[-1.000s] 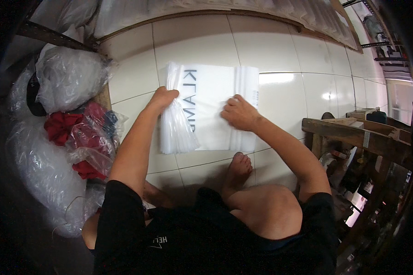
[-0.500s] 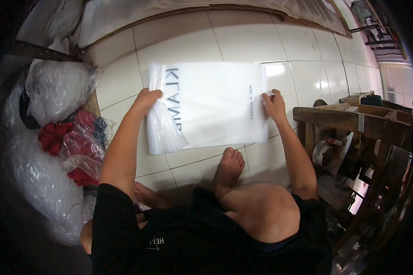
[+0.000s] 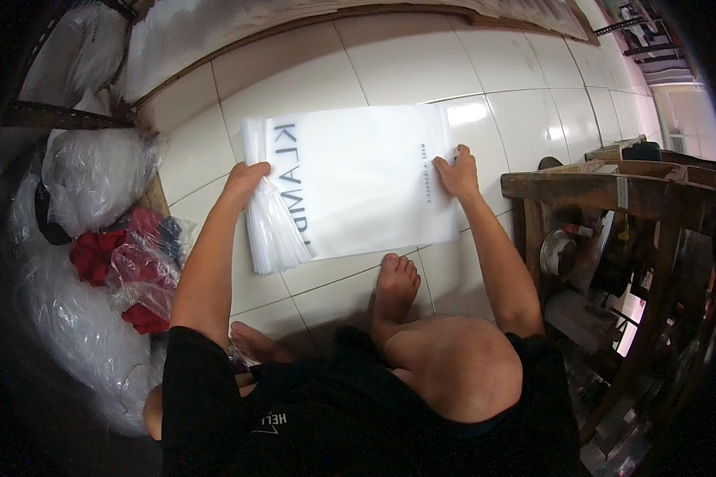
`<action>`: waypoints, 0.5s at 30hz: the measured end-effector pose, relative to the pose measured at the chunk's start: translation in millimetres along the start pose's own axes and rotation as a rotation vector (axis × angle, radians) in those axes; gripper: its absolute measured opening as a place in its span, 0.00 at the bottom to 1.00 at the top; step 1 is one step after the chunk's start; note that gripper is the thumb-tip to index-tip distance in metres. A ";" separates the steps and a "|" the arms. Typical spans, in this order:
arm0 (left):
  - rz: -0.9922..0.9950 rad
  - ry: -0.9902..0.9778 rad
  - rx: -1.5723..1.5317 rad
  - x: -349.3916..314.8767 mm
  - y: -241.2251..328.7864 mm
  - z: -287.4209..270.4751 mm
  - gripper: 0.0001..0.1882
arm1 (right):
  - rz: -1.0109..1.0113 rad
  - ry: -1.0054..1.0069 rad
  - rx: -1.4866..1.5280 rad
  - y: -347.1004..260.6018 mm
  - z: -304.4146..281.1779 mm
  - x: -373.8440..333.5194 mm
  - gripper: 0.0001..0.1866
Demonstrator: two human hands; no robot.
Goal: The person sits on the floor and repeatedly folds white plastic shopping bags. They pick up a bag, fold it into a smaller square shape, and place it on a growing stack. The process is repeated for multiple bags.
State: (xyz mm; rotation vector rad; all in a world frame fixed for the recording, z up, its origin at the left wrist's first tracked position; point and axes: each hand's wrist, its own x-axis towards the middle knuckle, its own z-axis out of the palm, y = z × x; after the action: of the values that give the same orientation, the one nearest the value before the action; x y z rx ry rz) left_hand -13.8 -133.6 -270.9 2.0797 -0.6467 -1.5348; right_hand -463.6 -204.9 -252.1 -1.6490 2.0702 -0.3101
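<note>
Plastic bags, translucent white with dark print, lie flat in a wide rectangle on the tiled floor, directly in front of the person. Layers along the left side are gathered into narrow pleats, which fan out toward the person.

Left hand: fingers closed on the pleated left edge, with the thumb laid across the upper surface. Right hand: positioned at the opposite edge, fingers partly spread, thumb on the top sheet. Whether these fingers pinch the edge cannot be determined.

The right foot, bare, is just beside the near edge of the bags; the left foot is farther back, on the left.

Surroundings: red cloth, partly covered by clear plastic, is located left of the left forearm. A clear plastic bundle is situated beyond it. A wooden stand occupies the right side, apart from the bags.
</note>
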 end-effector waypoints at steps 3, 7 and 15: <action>-0.021 0.009 0.007 6.6 -7.5 -7.2 0.33 | -0.151 0.181 -0.151 -27.9 -10.1 -22.9 0.31; -0.024 0.009 0.016 13.0 -9.1 -4.6 0.33 | -0.081 -0.006 -0.110 -24.8 -10.0 -23.3 0.30; -0.039 0.019 0.000 17.5 -14.0 -8.9 0.35 | 0.010 -0.195 -0.029 -11.3 -0.8 -4.8 0.26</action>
State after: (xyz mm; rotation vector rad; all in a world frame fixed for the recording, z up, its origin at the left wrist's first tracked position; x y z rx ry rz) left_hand 0.6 -132.8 -290.2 2.1162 -0.6027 -1.5347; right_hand -453.6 -203.2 -245.2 -1.6159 1.9451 -0.1106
